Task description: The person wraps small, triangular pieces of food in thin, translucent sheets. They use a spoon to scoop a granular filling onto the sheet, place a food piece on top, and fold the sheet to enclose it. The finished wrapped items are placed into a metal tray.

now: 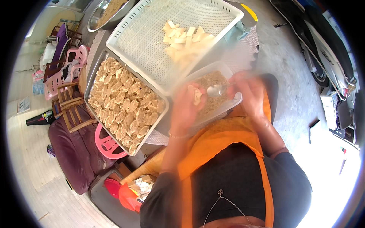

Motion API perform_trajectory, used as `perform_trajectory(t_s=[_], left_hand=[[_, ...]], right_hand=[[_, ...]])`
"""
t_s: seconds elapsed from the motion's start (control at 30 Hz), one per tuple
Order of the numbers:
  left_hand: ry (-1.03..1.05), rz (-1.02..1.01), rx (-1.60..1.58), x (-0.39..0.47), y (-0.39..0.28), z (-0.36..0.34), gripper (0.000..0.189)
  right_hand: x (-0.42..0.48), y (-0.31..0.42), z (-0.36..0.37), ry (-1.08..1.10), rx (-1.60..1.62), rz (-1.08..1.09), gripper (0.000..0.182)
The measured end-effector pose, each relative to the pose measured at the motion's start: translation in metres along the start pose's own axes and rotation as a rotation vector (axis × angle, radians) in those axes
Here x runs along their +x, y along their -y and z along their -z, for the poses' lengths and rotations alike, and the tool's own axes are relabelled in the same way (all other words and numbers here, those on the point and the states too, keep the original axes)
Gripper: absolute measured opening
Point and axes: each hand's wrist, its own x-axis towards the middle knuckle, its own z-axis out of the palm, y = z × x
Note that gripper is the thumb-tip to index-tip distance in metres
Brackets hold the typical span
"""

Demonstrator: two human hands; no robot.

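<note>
Over the left side of a translucent plastic tub (199, 119) of brown crumbly filling (218, 77), my left hand (186, 99) holds a pale piece of food (197, 95) coated with crumbs. My right hand (246, 88) grips the handle of a metal spoon (216, 90), whose bowl lies over the filling. Left of my hands, a metal tray (164, 114) holds rows of crumb-coated pieces (125, 99). Beyond the tub, a white perforated plastic tray (134, 37) carries pale cut pieces (182, 35). A haze blurs the area around both hands.
A metal bowl (94, 21) of brown crumbs stands at the top left. Pink plastic chairs (107, 145), a wooden frame (74, 114) and a maroon padded seat (74, 151) are at the left. A scooter (325, 54) stands on the concrete floor at the right.
</note>
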Motion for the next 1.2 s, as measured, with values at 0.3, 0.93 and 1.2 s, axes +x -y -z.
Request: perform_trajectory(t_s=[0.3,0.93,1.2], left_hand=[[-0.029,-0.082,0.481,0.002,0.010,-0.004,0.045],[-0.097,0.057,0.189,-0.003,-0.001,-0.019,0.030],[-0.051,0.051,-0.067,-0.001,0.001,-0.018,0.022]], right_hand=[[0.001,-0.003,-0.018,0.158,-0.014,-0.237,0.019],[0.010,-0.005,-0.008,0.017,0.078,-0.186,0.023],[0.011,-0.016,0.001,-0.043,0.011,-0.100,0.022]])
